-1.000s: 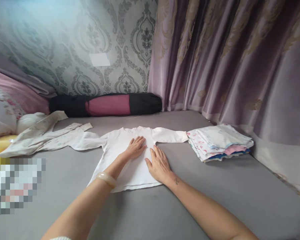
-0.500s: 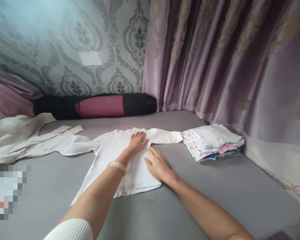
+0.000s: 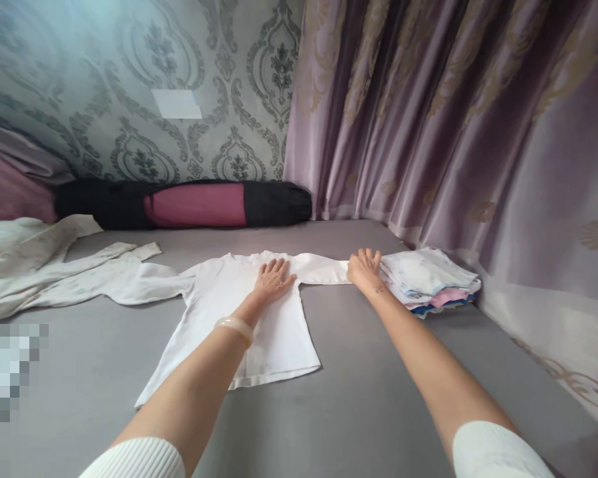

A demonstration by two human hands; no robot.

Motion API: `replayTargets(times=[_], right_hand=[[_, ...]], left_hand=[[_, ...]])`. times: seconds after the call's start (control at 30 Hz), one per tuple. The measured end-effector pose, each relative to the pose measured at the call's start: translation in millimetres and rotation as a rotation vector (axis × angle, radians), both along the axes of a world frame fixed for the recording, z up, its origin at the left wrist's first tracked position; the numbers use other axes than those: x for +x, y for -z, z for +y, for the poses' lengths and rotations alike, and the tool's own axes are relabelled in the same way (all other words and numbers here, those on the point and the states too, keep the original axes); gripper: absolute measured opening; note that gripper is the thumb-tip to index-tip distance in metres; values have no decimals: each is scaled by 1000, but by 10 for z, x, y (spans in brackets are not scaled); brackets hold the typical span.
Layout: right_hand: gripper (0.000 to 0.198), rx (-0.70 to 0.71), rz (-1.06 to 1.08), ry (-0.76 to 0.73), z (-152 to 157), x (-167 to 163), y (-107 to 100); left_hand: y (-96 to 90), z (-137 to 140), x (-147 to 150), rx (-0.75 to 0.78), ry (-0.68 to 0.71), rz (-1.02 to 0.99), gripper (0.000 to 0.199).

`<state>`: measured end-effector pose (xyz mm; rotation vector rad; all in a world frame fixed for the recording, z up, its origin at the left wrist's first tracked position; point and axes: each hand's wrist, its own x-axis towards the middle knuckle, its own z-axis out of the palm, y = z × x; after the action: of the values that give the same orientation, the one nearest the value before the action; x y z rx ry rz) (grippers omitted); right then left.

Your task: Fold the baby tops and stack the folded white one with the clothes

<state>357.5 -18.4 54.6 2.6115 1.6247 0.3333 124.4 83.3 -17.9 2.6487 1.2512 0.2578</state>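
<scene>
On grey bed sheet [image 3: 359, 398], white shirt [image 3: 259, 318] spread flat, unfolded; left hand [image 3: 272, 282] pressing open-palmed on chest, right hand [image 3: 363, 267] open on sleeve end beside folded stack [image 3: 431, 279]

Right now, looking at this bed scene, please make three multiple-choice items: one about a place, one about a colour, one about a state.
1. Where is the right hand?
A. on the end of the shirt's sleeve, beside the folded stack
B. on the bolster
C. on the curtain

2. What colour is the shirt?
A. blue
B. white
C. black

3. How does the left hand lie?
A. clenched in a fist
B. lifted in the air
C. flat, fingers spread, on the shirt

Answers: 1 A, it rests at the cuff next to the folded stack. 2 B, the cloth is plain white. 3 C, the palm presses on the chest.
</scene>
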Motion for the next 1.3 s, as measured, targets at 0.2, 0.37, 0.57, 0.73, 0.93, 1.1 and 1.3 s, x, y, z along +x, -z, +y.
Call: replayTargets(times=[0.2,0.37,0.57,0.73,0.93,1.1,1.3], right_hand=[[39,-110,29,41,129,1,-47],[16,158,468,23,233,54,-243],[16,751,1234,25,389,-167,-442],[10,1036,1576,197,480,-523,-583],[10,1147,1588,247,567,-785,-641],[23,1090,1438,166,724,-921,-508],[23,1138,1560,111,964,-1284,-309]], left_hand=[[-8,-13,8,-11,-3,-16,64],[-14,-20,8,-14,-7,-19,62],[-5,-10,10,-18,-1,-27,63],[25,-4,17,7,-2,-29,64],[33,-14,22,16,-14,-42,56],[38,-13,29,44,-15,-45,55],[2,-25,24,61,-8,-44,47]])
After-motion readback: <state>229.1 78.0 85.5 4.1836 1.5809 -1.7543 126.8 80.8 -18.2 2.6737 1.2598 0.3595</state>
